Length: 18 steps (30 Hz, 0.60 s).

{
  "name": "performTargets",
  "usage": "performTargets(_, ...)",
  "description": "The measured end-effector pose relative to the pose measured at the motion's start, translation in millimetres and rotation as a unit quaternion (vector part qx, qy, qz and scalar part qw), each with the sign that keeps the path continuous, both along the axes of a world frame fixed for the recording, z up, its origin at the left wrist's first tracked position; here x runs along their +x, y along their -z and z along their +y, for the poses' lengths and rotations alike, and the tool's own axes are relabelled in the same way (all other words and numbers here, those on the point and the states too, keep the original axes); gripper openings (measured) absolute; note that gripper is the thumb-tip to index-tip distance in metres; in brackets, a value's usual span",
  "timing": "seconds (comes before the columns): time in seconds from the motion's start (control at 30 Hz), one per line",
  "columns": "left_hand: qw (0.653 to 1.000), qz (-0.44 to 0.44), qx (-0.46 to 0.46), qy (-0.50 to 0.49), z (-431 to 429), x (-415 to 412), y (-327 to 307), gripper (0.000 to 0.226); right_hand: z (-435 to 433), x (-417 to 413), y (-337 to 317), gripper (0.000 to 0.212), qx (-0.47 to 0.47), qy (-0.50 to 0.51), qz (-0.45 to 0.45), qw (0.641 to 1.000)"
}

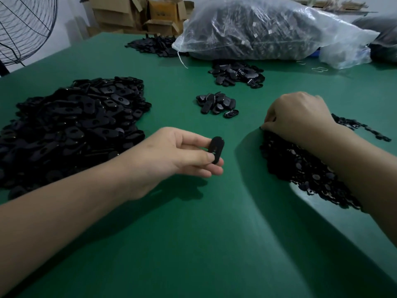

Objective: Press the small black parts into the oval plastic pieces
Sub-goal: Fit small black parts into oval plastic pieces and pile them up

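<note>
Pinching an oval piece, left hand hovers.

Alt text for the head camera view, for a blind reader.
A left hand pinches a black oval piece above a green table, while the right hand reaches into a pile of small black parts. More black piles lie around.

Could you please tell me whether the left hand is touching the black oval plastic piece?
Touching. The head view shows the left hand pinching the black oval plastic piece between its thumb and fingers.
</note>
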<state>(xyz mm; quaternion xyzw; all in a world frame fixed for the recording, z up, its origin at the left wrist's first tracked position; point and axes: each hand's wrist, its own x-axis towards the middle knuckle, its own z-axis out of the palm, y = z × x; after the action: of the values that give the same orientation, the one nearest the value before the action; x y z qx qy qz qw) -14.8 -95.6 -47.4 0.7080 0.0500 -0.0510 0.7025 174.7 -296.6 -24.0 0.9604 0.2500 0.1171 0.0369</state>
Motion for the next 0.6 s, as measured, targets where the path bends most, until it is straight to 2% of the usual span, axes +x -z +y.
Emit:
performTargets(0.23,1.0,-0.006,-0.007,-0.007,-5,-11,7,0.037,6,3,1,0.006,-0.024,-0.012,-0.017,0.999)
performTargets(0.4,1.0,-0.009,-0.01,-0.006,-1,-15,8,0.038,9,4,-1,0.01,-0.053,-0.031,-0.024,0.998)
performTargets(0.6,1.0,-0.007,-0.008,-0.003,0,-17,8,0.039,8,5,1,0.011,-0.044,-0.036,-0.017,0.998)
